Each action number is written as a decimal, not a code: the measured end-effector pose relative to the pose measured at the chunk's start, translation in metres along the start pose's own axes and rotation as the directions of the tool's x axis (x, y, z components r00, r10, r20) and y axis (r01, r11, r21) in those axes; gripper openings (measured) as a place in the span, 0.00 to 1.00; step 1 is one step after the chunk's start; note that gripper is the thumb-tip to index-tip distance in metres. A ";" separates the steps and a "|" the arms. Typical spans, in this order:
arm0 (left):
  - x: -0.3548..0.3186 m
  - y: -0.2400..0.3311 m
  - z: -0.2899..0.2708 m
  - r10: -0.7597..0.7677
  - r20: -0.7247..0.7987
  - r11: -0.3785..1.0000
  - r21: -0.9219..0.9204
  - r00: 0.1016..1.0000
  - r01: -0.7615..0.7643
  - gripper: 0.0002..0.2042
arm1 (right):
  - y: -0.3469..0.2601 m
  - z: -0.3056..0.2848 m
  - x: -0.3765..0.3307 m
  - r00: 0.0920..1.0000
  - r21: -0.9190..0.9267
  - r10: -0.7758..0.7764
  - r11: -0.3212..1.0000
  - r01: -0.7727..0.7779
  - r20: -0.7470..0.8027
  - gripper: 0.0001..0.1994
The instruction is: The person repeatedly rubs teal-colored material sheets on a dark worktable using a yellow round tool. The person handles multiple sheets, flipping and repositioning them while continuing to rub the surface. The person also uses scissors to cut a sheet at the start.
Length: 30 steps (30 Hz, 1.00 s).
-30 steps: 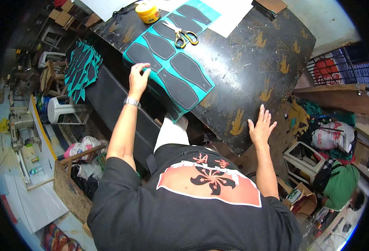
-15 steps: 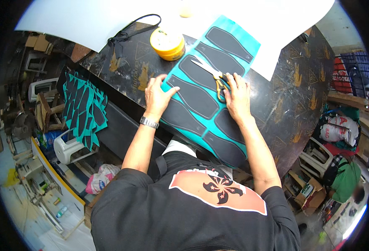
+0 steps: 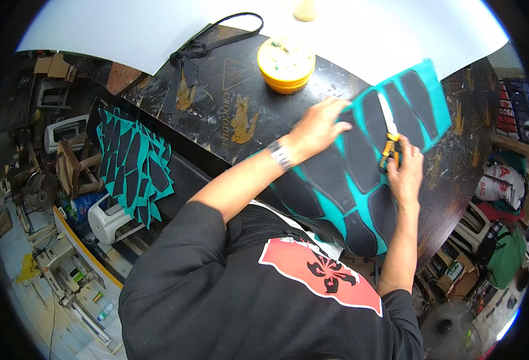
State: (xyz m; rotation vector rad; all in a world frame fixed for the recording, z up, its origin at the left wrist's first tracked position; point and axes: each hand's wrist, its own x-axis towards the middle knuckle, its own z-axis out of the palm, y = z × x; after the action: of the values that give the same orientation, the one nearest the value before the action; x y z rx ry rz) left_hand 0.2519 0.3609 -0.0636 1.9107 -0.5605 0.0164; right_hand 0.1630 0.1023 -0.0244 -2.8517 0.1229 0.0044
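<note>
A teal sheet (image 3: 351, 217) with black, elongated, outlined panels lies at a slant across the dark table, its near end at my body. My left hand (image 3: 315, 132) is at its upper left edge, thumb over a panel and apart from the fingers, which look slightly blurred. On the sheet's right side, my right hand (image 3: 406, 171) holds the scissors (image 3: 390, 127) by their yellow and black handles. Their blades point away from me over the panels. Beyond my left hand stands a round yellow tub (image 3: 287, 72) with whitish stuff showing at its top.
A black strap (image 3: 228, 41) lies along the dark table (image 3: 228, 90), by a large white sheet (image 3: 114, 36) at the back. To the left, more teal and black pieces (image 3: 133, 162) hang over a white plastic stool (image 3: 111, 225). Bags and boxes (image 3: 459, 273) crowd the floor on the right.
The teal sheet has turned clockwise, its far end swinging right, away from the yellow tub. My left hand has reached forward and right. My right hand has closed round the scissors' handles.
</note>
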 end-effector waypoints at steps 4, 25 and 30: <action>0.057 -0.007 0.056 0.160 0.214 0.986 0.010 0.964 -0.166 0.23 | 0.048 0.007 -0.027 0.981 -0.110 0.136 0.982 -0.151 -0.136 0.30; 0.021 -0.059 -0.085 0.175 -0.375 0.982 0.134 0.911 -0.134 0.65 | -0.054 0.046 0.049 0.934 0.236 0.030 0.970 0.059 -0.356 0.22; 0.034 -0.082 -0.099 0.244 -0.394 0.965 0.189 0.886 -0.181 0.60 | -0.070 0.056 0.076 0.970 0.046 -0.057 0.996 0.070 -0.237 0.23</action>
State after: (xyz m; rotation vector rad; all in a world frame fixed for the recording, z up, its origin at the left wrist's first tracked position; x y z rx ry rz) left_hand 0.3377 0.4593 -0.0859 1.9026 -0.4834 0.6107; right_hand 0.2448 0.1792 -0.0596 -2.7897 0.0792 -0.3467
